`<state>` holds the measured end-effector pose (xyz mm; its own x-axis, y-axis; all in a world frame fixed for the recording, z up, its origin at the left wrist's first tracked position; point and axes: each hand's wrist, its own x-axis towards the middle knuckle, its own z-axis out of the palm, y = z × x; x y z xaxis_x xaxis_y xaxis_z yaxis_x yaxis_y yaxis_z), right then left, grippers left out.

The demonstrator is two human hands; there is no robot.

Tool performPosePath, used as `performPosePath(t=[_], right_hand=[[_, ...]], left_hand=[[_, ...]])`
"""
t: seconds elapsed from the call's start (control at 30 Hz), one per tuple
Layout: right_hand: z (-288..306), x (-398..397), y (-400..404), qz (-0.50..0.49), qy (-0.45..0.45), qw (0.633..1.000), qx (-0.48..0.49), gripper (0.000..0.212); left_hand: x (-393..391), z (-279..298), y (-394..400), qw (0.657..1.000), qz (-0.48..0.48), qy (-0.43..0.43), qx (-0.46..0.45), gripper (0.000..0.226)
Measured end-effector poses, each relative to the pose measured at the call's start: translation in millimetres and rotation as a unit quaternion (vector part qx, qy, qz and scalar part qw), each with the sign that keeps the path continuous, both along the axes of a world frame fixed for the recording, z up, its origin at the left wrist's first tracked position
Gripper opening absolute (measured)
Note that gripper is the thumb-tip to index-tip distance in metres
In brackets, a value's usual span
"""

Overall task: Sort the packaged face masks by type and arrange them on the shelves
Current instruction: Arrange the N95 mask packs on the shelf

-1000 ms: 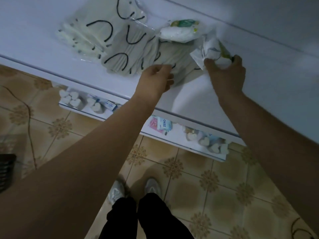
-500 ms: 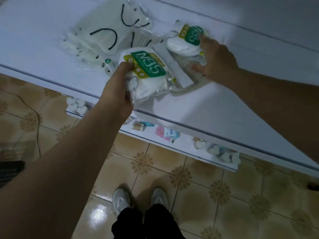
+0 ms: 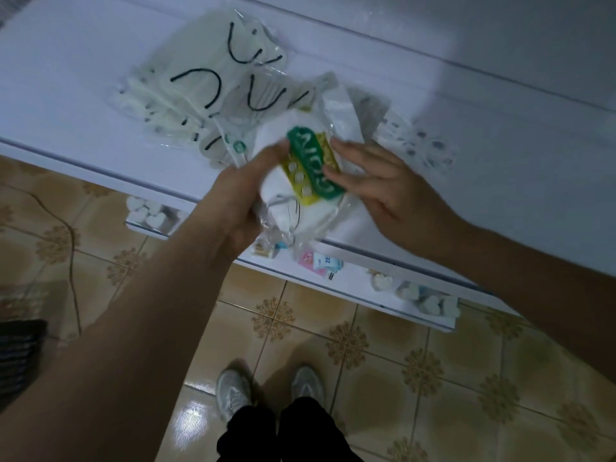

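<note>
green pack label [image 3: 313, 168] blurred, unreadable

Small shop: stocked white shelves [image 3: 433, 201], tiled floor [image 3: 383, 361].

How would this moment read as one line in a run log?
left hand: holds green-label mask pack | right hand: flat on pack | black-loop masks: piled behind on shelf

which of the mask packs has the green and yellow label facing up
The mask pack gripped by the left hand, with the right hand flat on it. The packs behind show only black ear loops.
</note>
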<state>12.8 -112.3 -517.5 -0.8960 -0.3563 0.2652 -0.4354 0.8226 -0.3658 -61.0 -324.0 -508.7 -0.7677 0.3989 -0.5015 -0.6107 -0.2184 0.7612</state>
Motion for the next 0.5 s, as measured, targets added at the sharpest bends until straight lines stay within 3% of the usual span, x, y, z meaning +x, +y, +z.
performPosePath(t=[0.07, 0.1, 0.13, 0.2, 0.23, 0.27, 0.3, 0.37, 0.43, 0.5], right_hand=[[6.1, 19.6, -9.9, -0.083, -0.069, 0.989, -0.104, 0.059], [13.5, 30.7, -20.8, -0.153, -0.126, 0.958, -0.208, 0.065], [22.3, 39.5, -35.0, -0.23, -0.196, 0.894, -0.332, 0.073], [38.0, 47.0, -64.8, -0.32, -0.319, 0.729, -0.515, 0.11], [46.1, 47.3, -79.9, -0.32, -0.349, 0.684, -0.555, 0.124], [57.5, 45.5, -94.7, -0.313, -0.36, 0.662, -0.578, 0.131], [69.6, 41.6, -107.4, -0.31, -0.356, 0.651, -0.594, 0.126], [105.7, 33.1, -132.4, -0.306, -0.331, 0.649, -0.613, 0.093], [142.8, 30.1, -150.1, -0.299, -0.31, 0.701, -0.569, 0.08], [186.2, 34.1, -164.5, -0.27, -0.318, 0.766, -0.489, 0.094]], left_hand=[[9.8, -2.5, -0.3, 0.998, 0.057, -0.029, 0.009, 0.04], [16.4, 1.7, -1.7, 0.995, 0.079, -0.038, 0.05, 0.035], [22.8, 8.0, -4.3, 0.991, 0.093, -0.043, 0.091, 0.03], [37.1, 26.1, -11.6, 0.984, 0.099, -0.041, 0.14, 0.033], [44.8, 36.0, -16.8, 0.983, 0.095, -0.036, 0.155, 0.037], [54.5, 47.0, -23.8, 0.983, 0.078, -0.029, 0.166, 0.042], [64.5, 57.3, -33.5, 0.985, 0.063, -0.016, 0.16, 0.045], [84.3, 84.9, -61.4, 0.991, 0.061, 0.019, 0.114, 0.048], [103.2, 116.2, -101.9, 0.995, 0.073, 0.036, 0.06, 0.05], [119.6, 148.9, -145.8, 0.995, 0.087, 0.041, 0.042, 0.066]])
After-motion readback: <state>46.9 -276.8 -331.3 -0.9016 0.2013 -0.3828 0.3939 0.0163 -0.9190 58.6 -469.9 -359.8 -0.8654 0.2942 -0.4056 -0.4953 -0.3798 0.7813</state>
